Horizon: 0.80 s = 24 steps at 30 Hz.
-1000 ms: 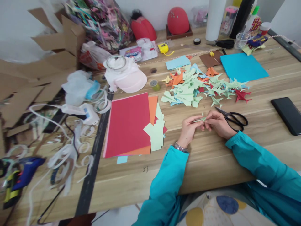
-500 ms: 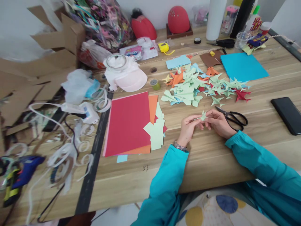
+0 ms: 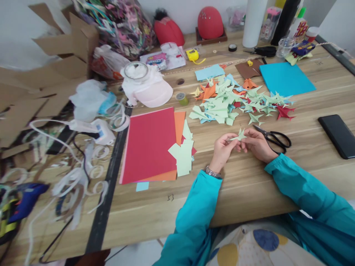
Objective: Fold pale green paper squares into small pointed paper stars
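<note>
Between my two hands is a small pale green folded paper piece (image 3: 241, 135) with pointed tips. My left hand (image 3: 223, 147) pinches it from the left, and my right hand (image 3: 257, 145) pinches it from the right, both a little above the table. Beside my right hand lie black-handled scissors (image 3: 277, 139), untouched. Just beyond my hands spreads a pile of folded paper pieces (image 3: 222, 105), mostly pale green, with some orange, blue and red. Pale green paper cut-outs (image 3: 184, 157) lie to the left of my left hand.
A stack of coloured sheets topped by red paper (image 3: 151, 144) lies left. Blue paper (image 3: 287, 78) is at the back right, with a black phone (image 3: 338, 135) nearer. A white cap (image 3: 155, 92) and tangled white cable (image 3: 74, 181) crowd the left side. Bottles stand along the back.
The view has shifted very slightly. Both hands stay in nearly the same place, and the green folded paper between them is turned a little, showing more of its pointed left side.
</note>
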Motion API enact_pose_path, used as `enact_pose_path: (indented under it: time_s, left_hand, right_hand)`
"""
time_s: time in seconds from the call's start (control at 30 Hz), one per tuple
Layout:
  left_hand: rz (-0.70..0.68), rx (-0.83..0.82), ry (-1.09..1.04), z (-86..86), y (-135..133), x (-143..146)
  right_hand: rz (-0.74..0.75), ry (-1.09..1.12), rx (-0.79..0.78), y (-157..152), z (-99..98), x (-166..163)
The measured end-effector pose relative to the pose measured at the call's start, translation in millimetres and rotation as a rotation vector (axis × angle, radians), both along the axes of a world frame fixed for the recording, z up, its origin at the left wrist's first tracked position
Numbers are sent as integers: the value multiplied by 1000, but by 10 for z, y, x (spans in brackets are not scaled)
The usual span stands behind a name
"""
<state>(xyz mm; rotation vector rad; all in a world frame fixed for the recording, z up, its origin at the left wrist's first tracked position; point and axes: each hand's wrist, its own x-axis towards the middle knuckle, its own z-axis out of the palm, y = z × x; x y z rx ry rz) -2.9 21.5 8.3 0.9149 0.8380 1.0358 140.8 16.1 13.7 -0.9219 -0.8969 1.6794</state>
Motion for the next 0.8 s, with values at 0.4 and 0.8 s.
enact_pose_path:
  time_s: [0.4,0.8]
  left_hand:
    - [91,-133,-95,21,-32,43]
    - [43,-163,-169,51,-30,20]
  right_hand:
    - [-29,-2,-12,13,-38,16]
    - [-39,35,-52,27,-24,37]
